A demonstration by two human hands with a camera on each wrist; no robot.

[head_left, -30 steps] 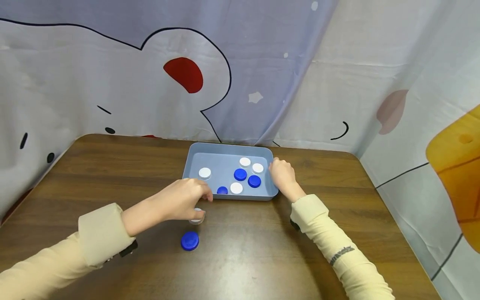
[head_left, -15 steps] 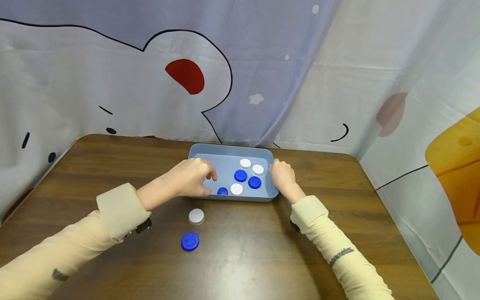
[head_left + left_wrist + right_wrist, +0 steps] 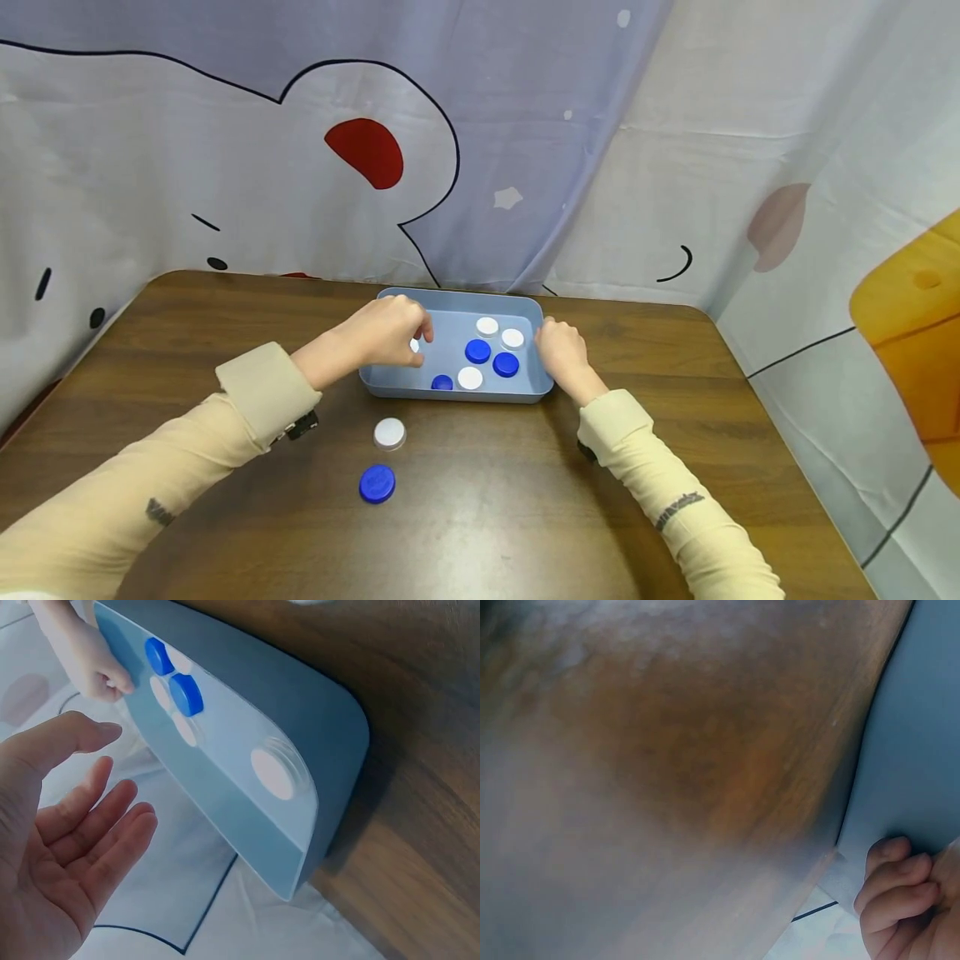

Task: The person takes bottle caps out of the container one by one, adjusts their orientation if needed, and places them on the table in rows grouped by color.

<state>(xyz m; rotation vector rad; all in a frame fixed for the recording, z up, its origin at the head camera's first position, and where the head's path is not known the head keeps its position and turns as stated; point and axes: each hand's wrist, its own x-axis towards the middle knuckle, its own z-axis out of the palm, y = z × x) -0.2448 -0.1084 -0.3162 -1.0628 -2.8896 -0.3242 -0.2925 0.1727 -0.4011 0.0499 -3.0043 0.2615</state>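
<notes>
My left hand (image 3: 384, 333) is over the left part of a grey-blue tray (image 3: 450, 323), thumb and fingers apart and nothing between them. Partly hidden behind its fingers lies a white round cap (image 3: 414, 345); the left wrist view shows this white cap (image 3: 274, 772) on the tray floor, apart from the hand. My right hand (image 3: 564, 350) grips the tray's right rim, with curled fingers (image 3: 896, 900) against the outer wall in the right wrist view. Toward the tray's right side lie several more caps, among them a blue cap (image 3: 506, 364) and a white cap (image 3: 470, 377).
In front of the tray, on the brown wooden table (image 3: 480, 500), are a white cap (image 3: 389, 433) and, nearer, a blue cap (image 3: 377, 483). A patterned curtain (image 3: 525, 150) hangs behind the table and along its right side.
My left hand has moved from above the white cap on the table, forward and slightly right, to over the tray. The right hand stays on the rim and the caps lie where they were.
</notes>
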